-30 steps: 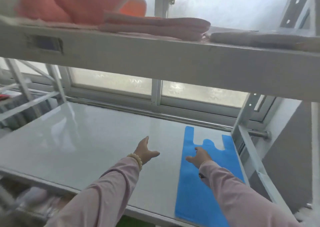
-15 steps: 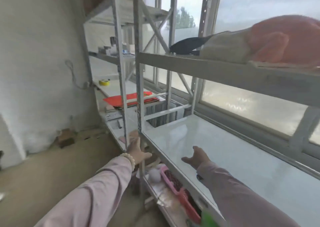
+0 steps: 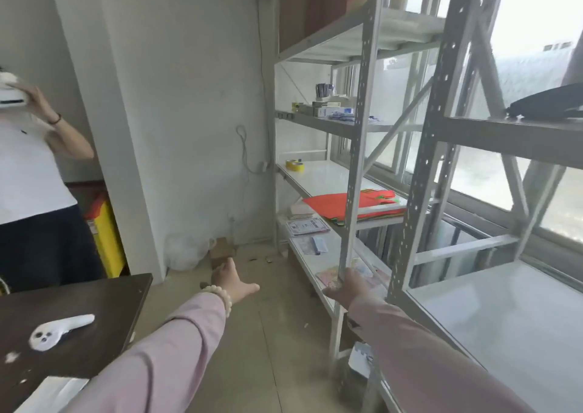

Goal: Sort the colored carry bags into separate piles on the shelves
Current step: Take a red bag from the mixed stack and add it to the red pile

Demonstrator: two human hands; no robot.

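Red carry bags lie flat, stacked on shelf.

**Layout: shelving bay and its surroundings**

Your left hand hangs over the floor, apart from everything. Your right hand touches the upright post of the far shelving unit. On that unit's middle shelf the stack of carry bags lies at the near end, behind the post; the tape roll sits at the far end. Papers lie on the shelf below. Small boxes stand on the shelf above. A second shelving unit stands nearer, to your right, along the window. A surface lies to your left, a handheld device on it. Behind it stands another person.
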